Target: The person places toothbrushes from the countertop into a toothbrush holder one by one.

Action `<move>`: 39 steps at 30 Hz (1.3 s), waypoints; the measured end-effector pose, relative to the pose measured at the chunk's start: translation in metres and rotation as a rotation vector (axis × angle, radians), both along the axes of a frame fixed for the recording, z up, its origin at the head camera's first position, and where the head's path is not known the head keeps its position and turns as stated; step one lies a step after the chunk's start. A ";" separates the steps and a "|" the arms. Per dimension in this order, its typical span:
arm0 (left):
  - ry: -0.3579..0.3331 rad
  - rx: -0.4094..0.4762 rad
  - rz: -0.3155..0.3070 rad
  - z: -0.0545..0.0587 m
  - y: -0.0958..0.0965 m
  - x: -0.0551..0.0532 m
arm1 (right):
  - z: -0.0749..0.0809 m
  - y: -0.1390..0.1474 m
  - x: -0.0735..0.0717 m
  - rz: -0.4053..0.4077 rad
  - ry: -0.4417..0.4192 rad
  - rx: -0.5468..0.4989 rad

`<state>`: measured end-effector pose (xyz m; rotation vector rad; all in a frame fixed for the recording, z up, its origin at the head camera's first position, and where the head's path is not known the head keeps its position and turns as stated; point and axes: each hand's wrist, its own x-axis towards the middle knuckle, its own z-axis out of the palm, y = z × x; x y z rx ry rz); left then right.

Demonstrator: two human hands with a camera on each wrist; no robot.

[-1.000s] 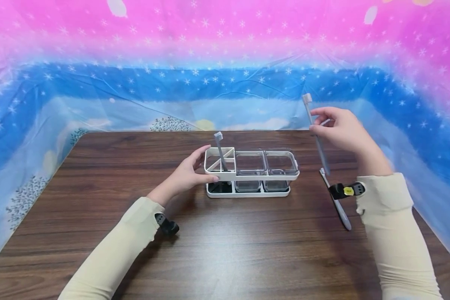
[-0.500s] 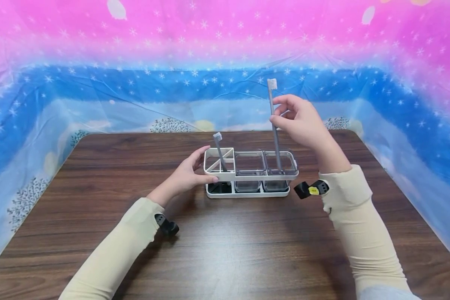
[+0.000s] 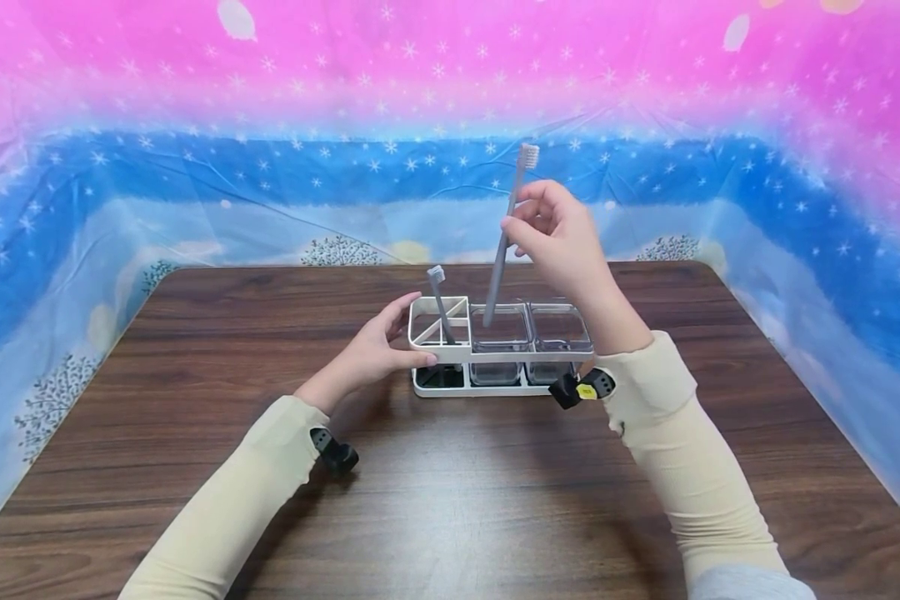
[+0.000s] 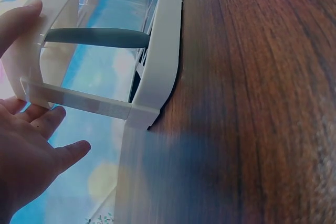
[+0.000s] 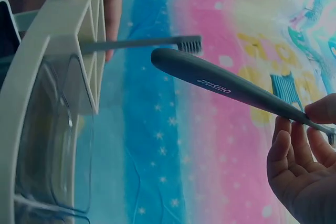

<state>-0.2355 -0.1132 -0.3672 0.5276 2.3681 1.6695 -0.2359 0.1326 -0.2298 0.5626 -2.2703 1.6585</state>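
Note:
My left hand (image 3: 375, 343) grips the left end of a white toothbrush holder (image 3: 504, 355), thumb in front and fingers behind. The holder has a divided section at left and two clear cups (image 3: 558, 333) beside it. One grey toothbrush (image 3: 442, 307) leans in the divided section, bristles up; its handle (image 4: 97, 37) shows in the left wrist view. My right hand (image 3: 558, 233) pinches a second grey toothbrush (image 3: 500, 258) between thumb and fingers, bristles up. In the head view its handle end overlaps the middle cup; the right wrist view shows that end (image 5: 168, 61) apart from the holder.
The holder stands on a dark wooden table (image 3: 435, 500), towards its far side. Behind and around hangs a pink and blue cloth (image 3: 345, 167) with snowflakes. My right sleeve (image 3: 652, 392) covers where another toothbrush lay earlier.
My right hand has carried its toothbrush left from the table's right side to above the holder, and the handle end has swung left. The left hand and holder have stayed put.

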 end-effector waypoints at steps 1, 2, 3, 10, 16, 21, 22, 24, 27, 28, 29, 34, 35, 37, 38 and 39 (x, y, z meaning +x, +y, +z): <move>0.000 -0.003 0.000 0.000 0.000 0.000 | -0.002 -0.001 -0.001 0.005 0.004 -0.007; 0.000 -0.004 -0.001 0.000 0.000 0.000 | -0.004 -0.003 -0.001 0.010 0.007 -0.012; 0.002 -0.004 -0.003 0.000 0.000 0.000 | -0.006 -0.004 -0.002 0.015 0.009 -0.016; 0.004 -0.017 -0.004 0.001 0.000 0.000 | -0.022 -0.012 -0.005 0.053 -0.011 -0.039; 0.003 -0.006 -0.006 0.003 0.001 0.001 | -0.038 -0.018 -0.007 0.056 -0.023 0.003; 0.009 -0.005 -0.006 0.004 0.001 0.001 | -0.051 -0.023 -0.006 0.059 -0.048 0.041; 0.009 -0.003 -0.007 0.004 0.001 0.001 | -0.053 -0.023 -0.006 0.061 -0.051 0.048; 0.011 -0.001 -0.009 0.003 0.001 0.001 | -0.059 -0.024 -0.006 0.058 -0.049 0.072; 0.013 0.003 -0.011 0.003 0.002 0.001 | -0.067 -0.024 -0.005 0.049 -0.056 0.112; 0.015 0.002 -0.011 0.003 0.002 0.001 | -0.069 -0.024 -0.005 0.041 -0.054 0.129; 0.016 0.002 -0.011 0.003 0.002 0.001 | -0.072 -0.024 -0.005 0.037 -0.054 0.142; 0.025 -0.004 -0.008 0.002 0.001 0.000 | -0.082 -0.024 -0.005 0.030 -0.056 0.194; 0.025 -0.004 -0.008 0.002 0.001 0.000 | -0.084 -0.024 -0.005 0.030 -0.058 0.202; 0.026 -0.002 -0.009 0.002 0.001 0.001 | -0.087 -0.024 -0.004 0.027 -0.057 0.232; 0.024 0.001 -0.010 0.002 0.001 0.001 | -0.088 -0.024 -0.003 0.026 -0.054 0.247; 0.023 0.003 -0.010 0.002 0.002 0.001 | -0.090 -0.024 -0.003 0.025 -0.052 0.261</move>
